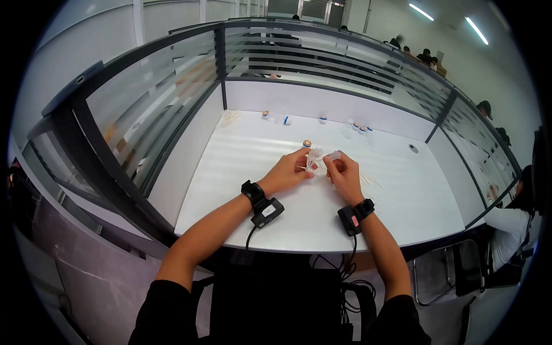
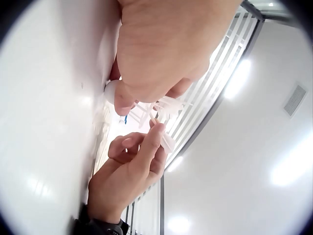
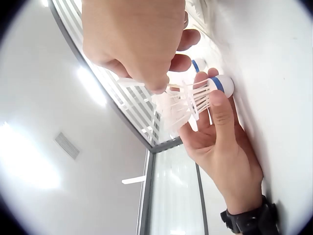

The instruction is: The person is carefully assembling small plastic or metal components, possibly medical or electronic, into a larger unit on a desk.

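My left hand [image 1: 286,173] grips a white feather shuttlecock [image 1: 312,162] low over the desk. In the right wrist view, the thumb and fingers of that hand close around the shuttlecock's white cork [image 3: 225,85], which has a blue band, and its feathers fan out toward the other hand. My right hand [image 1: 347,179] pinches a white feather [image 2: 167,143] between thumb and forefinger at the shuttlecock's skirt. The feather's inner end overlaps the skirt in the left wrist view. Just beyond the left fingertips stands a shuttlecock cork [image 1: 307,144] on the desk.
Several blue-banded corks, among them one cork [image 1: 322,119], sit along the back of the white desk [image 1: 241,172], some with pale feathers beside them. Thin pale sticks [image 1: 371,183] lie right of the right hand. Low partitions [image 1: 333,103] enclose the desk; a cable hole [image 1: 413,148] is at right.
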`<state>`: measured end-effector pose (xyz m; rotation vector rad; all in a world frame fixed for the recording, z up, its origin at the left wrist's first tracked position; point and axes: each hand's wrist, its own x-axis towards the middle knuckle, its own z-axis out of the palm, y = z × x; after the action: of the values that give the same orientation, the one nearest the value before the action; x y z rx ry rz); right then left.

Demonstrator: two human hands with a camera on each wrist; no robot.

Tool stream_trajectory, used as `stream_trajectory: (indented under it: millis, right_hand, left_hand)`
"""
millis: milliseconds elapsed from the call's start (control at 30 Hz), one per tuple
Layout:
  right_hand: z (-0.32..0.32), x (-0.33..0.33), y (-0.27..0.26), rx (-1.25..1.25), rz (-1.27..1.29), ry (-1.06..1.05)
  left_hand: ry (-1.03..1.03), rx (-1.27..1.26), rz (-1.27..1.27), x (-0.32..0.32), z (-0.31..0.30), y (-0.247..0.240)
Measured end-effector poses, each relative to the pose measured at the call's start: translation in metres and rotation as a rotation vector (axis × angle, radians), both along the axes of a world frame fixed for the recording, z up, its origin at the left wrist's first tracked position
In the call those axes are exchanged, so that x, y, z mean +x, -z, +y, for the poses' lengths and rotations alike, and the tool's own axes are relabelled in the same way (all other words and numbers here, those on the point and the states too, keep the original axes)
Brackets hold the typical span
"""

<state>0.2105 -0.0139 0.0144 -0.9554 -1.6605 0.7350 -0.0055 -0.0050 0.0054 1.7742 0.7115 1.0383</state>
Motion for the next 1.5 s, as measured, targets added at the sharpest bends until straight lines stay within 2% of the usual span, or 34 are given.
stream_trajectory:
  millis: [333,567,833,933,1500]
  right_hand:
    - [0.002,-0.001,0.003,-0.018,0.015,-0.025]
    - [0.000,-0.005,0.003,-0.103,0.068,-0.045]
    - [-0.011,-0.008,-0.005,-0.194,0.078,-0.055]
    - [-0.012,-0.009,-0.002,-0.088,0.068,-0.040]
    - [-0.004,-0.004,0.005,0.084,-0.063,0.054]
  left_hand:
    - [-0.018,0.047,0.011,-0.003,0.000,0.003]
    - [-0.009,-0.030,-0.014,-0.003,-0.003,0.001]
    - [-0.006,0.007,0.010,-0.004,-0.005,-0.006]
    - [-0.013,0.000,0.052,-0.004,-0.009,-0.005]
    - [-0.006,0.058,0.071,-0.004,-0.009,-0.008]
